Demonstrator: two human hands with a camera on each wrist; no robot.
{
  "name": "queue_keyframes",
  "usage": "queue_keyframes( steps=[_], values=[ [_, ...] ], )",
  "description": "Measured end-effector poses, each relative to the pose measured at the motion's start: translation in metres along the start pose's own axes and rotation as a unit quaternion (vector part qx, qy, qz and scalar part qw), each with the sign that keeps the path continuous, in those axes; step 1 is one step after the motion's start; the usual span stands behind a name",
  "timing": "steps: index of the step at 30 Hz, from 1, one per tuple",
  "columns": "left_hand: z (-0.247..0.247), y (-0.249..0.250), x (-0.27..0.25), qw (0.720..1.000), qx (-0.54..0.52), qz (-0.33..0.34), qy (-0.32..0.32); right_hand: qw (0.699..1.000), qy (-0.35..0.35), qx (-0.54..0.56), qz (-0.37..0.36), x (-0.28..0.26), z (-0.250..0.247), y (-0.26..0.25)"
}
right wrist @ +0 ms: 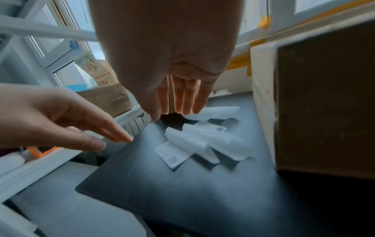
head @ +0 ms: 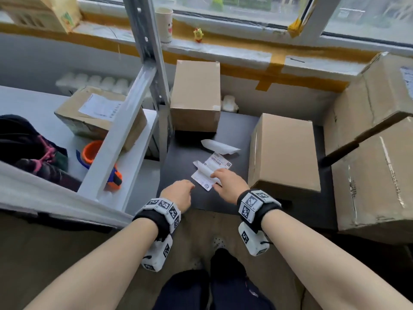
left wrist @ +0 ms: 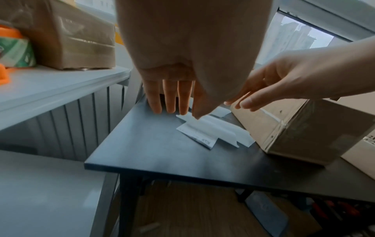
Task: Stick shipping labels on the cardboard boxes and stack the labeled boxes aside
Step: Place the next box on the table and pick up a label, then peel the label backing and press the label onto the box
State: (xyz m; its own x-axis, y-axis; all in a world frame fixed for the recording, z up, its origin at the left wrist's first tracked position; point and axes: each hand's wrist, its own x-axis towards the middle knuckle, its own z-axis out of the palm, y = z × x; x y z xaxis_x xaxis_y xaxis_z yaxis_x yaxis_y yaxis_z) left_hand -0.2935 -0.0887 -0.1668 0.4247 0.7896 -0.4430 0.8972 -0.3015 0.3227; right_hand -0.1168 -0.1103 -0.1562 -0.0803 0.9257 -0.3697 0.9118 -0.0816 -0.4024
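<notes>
Both hands released, fingers straight: left hand (head: 178,193) above dark desk (head: 178,162), right hand (head: 228,181) over curled shipping labels (head: 209,173). I can't tell if fingertips touch paper. Unlabeled cardboard boxes (head: 285,151) stand beside; print blurred.

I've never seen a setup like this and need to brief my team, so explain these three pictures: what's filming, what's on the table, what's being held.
No machine here: a person wears a camera on the head and one on each wrist, strapped on with black bands carrying checkered markers. The wide picture looks down from the head; the other two look along each hand at its fingers. On the dark table lie loose shipping labels with curled backing paper, and two plain cardboard boxes, one at the back and one on the right. A box that already has a label sits on the white shelf. The left hand and right hand hover open over the labels; neither holds anything.
</notes>
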Motion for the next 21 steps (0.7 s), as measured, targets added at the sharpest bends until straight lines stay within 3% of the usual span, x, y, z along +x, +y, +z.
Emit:
queue_keyframes(
  steps=[4, 9, 21],
  values=[
    [0.017, -0.005, 0.010, 1.000, -0.005, 0.024, -0.010, 0.999, -0.032, 0.002, -0.004, 0.015, 0.029, -0.001],
    [0.030, -0.010, 0.027, 0.999, 0.003, 0.052, -0.010, 1.000, -0.018, 0.017, 0.006, 0.030, 0.051, 0.006],
    [0.044, -0.012, 0.038, 0.984, -0.170, -0.046, 0.032, 1.000, 0.028, 0.010, 0.000, 0.043, 0.063, 0.011]
  ],
)
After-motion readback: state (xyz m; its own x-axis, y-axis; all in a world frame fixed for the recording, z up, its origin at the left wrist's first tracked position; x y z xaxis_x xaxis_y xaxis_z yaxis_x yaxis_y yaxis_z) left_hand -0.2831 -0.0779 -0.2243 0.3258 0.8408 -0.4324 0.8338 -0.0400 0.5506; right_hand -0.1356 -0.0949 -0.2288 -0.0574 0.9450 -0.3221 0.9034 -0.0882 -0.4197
